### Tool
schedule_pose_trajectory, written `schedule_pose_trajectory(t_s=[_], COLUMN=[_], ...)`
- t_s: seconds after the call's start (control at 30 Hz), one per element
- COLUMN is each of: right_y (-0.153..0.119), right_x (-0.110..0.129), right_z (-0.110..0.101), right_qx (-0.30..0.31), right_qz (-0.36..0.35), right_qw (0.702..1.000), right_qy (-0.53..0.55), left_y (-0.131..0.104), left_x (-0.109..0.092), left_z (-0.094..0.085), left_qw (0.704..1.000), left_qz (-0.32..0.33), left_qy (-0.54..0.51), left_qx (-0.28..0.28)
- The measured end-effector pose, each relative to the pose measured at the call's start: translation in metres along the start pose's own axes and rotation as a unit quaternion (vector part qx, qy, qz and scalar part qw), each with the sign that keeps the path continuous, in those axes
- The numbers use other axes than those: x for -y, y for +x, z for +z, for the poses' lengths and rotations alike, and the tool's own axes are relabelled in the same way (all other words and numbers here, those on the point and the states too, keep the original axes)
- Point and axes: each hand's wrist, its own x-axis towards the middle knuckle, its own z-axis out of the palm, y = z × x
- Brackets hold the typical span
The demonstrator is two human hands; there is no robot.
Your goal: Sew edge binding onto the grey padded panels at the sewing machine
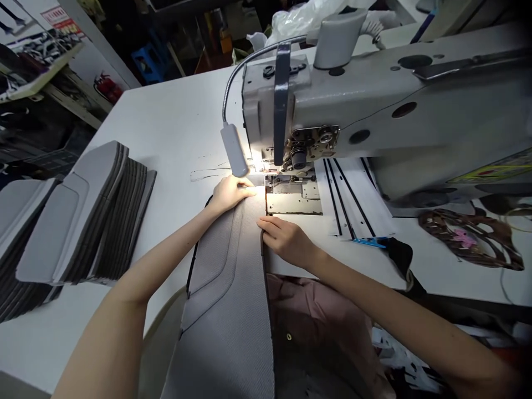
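Observation:
A long grey mesh fabric panel (pixel 245 277) with stitched curved lines and dark edges runs from the lap up to the sewing machine (pixel 307 105). Its top end lies beside the lit presser foot and needle area (pixel 272 177). My left hand (pixel 228 194) grips the upper part of this panel, thumb and fingers on its surface just below the lamp (pixel 235 149). Lower down, my right hand (pixel 288 241) pinches the panel's right edge between thumb and fingers. The metal needle plate (pixel 293 204) shows between the hands and the machine.
Stacks of similar grey panels (pixel 95 210) stand on the white table (pixel 174 122) at the left. Right of the needle plate lie a white sheet with black strips (pixel 351 194), a blue-handled tool (pixel 372 241) and a brown patterned cloth item (pixel 469 238).

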Motion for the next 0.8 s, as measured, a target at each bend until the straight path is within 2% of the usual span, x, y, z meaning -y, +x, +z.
schedule_pose_trajectory(t_s=[0.17,0.43,0.53,0.6,0.67,0.73,0.8], right_y=[0.000,-0.001,-0.002,-0.003,-0.004,-0.004,-0.004], right_x=[-0.010,-0.017,-0.017,-0.017,-0.017,-0.016,-0.016], right_z=[-0.005,-0.009,-0.007,-0.006,-0.005,-0.006,-0.006], right_qx=[-0.011,-0.023,-0.018,-0.013,-0.005,0.006,0.012], right_qz=[-0.002,0.029,0.034,0.035,0.037,0.041,0.044], right_qw=[0.999,0.997,0.998,0.998,0.998,0.998,0.998], right_qy=[-0.031,-0.061,-0.056,-0.054,-0.050,-0.048,-0.054], left_y=[0.011,0.034,0.037,0.034,0.025,0.011,-0.006], left_x=[-0.002,-0.003,-0.005,-0.007,-0.011,-0.018,-0.027], left_z=[0.007,0.019,0.019,0.018,0.018,0.019,0.022], left_qw=[1.000,0.989,0.987,0.992,0.999,0.994,0.976], left_qz=[0.011,-0.005,-0.008,-0.002,0.015,0.060,0.129], left_qy=[-0.012,-0.146,-0.159,-0.120,-0.035,0.079,0.171], left_qx=[-0.002,0.026,0.032,0.027,-0.004,-0.042,-0.039])
